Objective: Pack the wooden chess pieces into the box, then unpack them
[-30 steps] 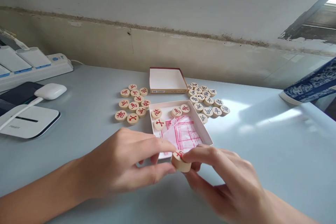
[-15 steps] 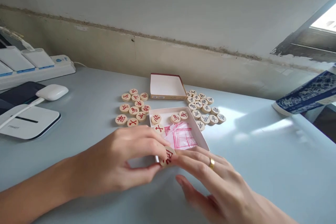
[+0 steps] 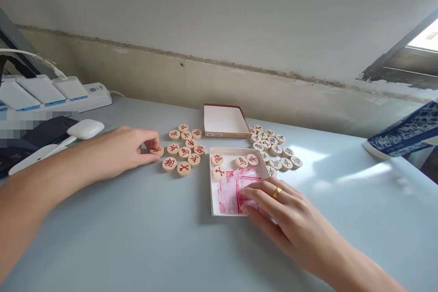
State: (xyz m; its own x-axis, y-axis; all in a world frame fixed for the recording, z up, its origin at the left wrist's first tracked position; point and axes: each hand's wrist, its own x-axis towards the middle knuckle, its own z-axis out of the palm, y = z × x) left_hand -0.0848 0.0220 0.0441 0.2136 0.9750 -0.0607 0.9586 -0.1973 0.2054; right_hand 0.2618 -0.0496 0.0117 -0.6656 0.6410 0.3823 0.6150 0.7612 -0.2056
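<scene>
My left hand (image 3: pixel 123 150) is at the left end of the red-lettered Chinese chess pieces (image 3: pixel 185 152), with thumb and fingers closed around one round wooden Chinese chess piece (image 3: pixel 157 151) at the table surface. My right hand (image 3: pixel 280 210), wearing a gold ring, is over the front right corner of a shallow white box (image 3: pixel 215 200). Its fingers are apart and lie on or just above the crumpled pink-and-white plastic bag (image 3: pixel 232 194) inside. Several red pieces (image 3: pixel 241 162) sit along the box's back and left sides.
Black-lettered pieces (image 3: pixel 275 149) form a cluster right of the box. Behind stands the open box lid (image 3: pixel 224 118), near the wall. A power strip (image 3: pixel 99 93) with chargers and a white earbud case (image 3: pixel 85 128) are at left; a blue patterned container (image 3: pixel 404 130) lies at right.
My left hand has moved from the box's front edge to the far left with a red piece. My right hand has moved to the box's right front corner. The view has shifted slightly.
</scene>
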